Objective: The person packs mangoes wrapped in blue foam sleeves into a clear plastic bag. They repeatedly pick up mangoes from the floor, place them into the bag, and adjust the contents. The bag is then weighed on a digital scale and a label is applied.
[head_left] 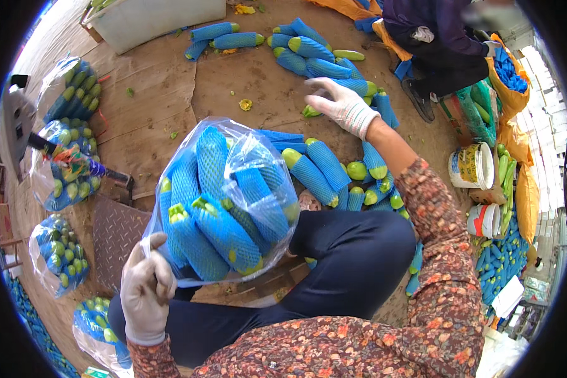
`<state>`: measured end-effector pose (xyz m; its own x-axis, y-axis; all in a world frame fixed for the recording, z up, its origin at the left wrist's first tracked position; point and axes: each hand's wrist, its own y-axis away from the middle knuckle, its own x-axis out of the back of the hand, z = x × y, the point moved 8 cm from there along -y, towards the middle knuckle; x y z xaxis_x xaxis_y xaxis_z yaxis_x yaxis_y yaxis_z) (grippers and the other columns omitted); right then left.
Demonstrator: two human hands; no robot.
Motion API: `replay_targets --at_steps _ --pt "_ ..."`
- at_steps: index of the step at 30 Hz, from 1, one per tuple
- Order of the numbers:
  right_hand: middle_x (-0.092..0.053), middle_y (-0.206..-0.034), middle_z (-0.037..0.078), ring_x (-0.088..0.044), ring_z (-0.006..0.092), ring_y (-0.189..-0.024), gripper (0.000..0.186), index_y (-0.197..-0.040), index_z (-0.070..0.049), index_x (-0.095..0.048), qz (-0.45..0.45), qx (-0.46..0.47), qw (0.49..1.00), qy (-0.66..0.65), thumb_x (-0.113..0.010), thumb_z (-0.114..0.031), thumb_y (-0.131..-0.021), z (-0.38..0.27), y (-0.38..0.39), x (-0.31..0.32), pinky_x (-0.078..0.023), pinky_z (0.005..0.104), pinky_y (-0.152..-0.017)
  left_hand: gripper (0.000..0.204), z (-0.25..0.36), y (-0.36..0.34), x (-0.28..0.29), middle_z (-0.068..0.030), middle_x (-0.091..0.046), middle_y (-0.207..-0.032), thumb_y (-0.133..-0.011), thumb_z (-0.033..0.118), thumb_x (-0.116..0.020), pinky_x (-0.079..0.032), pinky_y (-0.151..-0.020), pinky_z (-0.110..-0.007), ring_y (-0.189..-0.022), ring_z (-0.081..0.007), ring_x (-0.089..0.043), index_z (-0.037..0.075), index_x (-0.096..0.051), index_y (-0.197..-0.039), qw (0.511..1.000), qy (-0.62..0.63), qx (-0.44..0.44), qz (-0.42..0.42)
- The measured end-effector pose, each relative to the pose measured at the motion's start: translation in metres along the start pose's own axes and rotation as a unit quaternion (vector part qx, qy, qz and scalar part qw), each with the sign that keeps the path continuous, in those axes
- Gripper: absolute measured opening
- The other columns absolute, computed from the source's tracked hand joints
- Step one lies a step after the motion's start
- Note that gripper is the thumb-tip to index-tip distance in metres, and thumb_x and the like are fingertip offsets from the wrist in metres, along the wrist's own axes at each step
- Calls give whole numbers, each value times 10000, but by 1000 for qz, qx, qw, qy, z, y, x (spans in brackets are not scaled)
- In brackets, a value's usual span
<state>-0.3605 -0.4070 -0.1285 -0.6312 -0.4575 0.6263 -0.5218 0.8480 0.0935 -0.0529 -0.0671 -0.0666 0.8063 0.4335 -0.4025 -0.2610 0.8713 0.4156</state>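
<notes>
A clear plastic bag [258,146] stands between my legs, filled with several green zucchini [211,242] in blue foam net sleeves. My left hand [146,283], in a pale glove, pinches the bag's rim at its near left side. Out ahead and to the right, my gloved right hand [345,108] has its fingers stretched out and holds nothing that I can see. Beneath and beyond it lies a pile of sleeved zucchini [321,68]. Another group of sleeved zucchini [312,176] lies right of the bag, by my knee.
Several filled bags [60,252] line the left side, near a metal stand [110,173]. A white tub [157,22] sits at the far left. At the far right a co-worker [447,38] sits beside an orange sack [510,82]. White buckets [479,165] stand at right.
</notes>
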Motion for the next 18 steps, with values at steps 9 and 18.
replay_targets --at_steps 9,18 --pt "-604 -1349 299 -625 416 -1232 949 -1453 -4 -423 -68 -364 912 180 -763 -530 -741 286 78 -124 -500 463 -1037 504 -11 -25 -16 -58 -597 -719 -914 194 -537 -370 -542 -189 -539 -55 -437 -126 -520 -1303 975 -196 93 47" --pt "-684 -1093 162 -698 230 -908 731 -1353 40 -498 34 -129 961 -241 -800 -345 -810 119 52 -34 -588 380 -791 395 -5 -9 -12 -9 -553 -693 -1014 196 -505 -334 -518 -192 -518 -49 -407 -89 -545 -1283 976 -219 8 4"
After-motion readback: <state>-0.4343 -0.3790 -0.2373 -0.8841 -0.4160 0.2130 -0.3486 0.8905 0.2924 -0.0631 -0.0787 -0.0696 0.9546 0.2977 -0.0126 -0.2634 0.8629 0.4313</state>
